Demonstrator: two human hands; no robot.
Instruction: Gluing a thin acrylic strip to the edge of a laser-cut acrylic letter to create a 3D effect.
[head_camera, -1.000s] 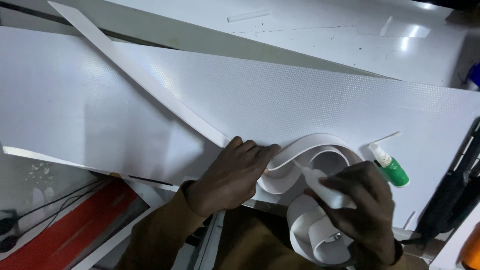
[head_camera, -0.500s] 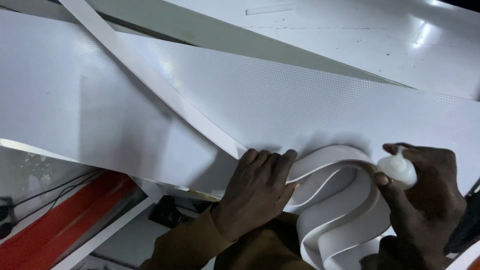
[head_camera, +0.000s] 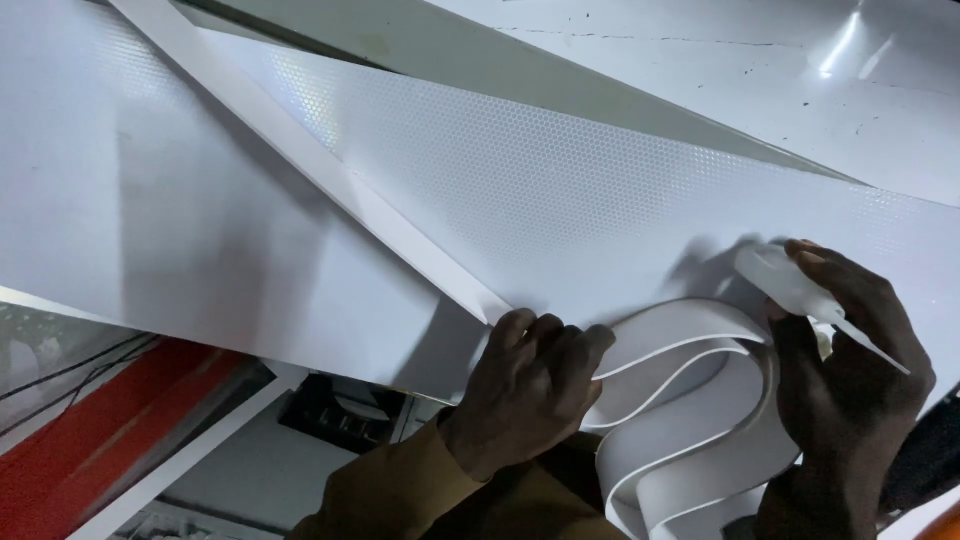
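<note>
Since the earlier frames the right hand (head_camera: 850, 390) has taken up the small translucent bottle (head_camera: 790, 285) that stood at the right of the frame and carried it over the loops of white strip (head_camera: 700, 420); its thin nozzle now points toward the lower right. The fingers are closed round the bottle body, thumb along its near side. The left hand (head_camera: 530, 385) has kept its station at lower centre, fingers curled and pressing the strip's edge where it meets the end of the long white bar (head_camera: 330, 175); it grips nothing fully, only pinning. This suggests, as a judgement, that the strip is being held ready while the bottle is brought to it. The coiled strip lies in the lower right, folded in several loose waves. Beneath is a large white sheet (head_camera: 600, 190) with a fine dotted texture, overlapping a glossy white panel (head_camera: 780, 70) at the upper right. At lower left a red surface (head_camera: 90, 440) and dark cables show below the sheet edge.
</note>
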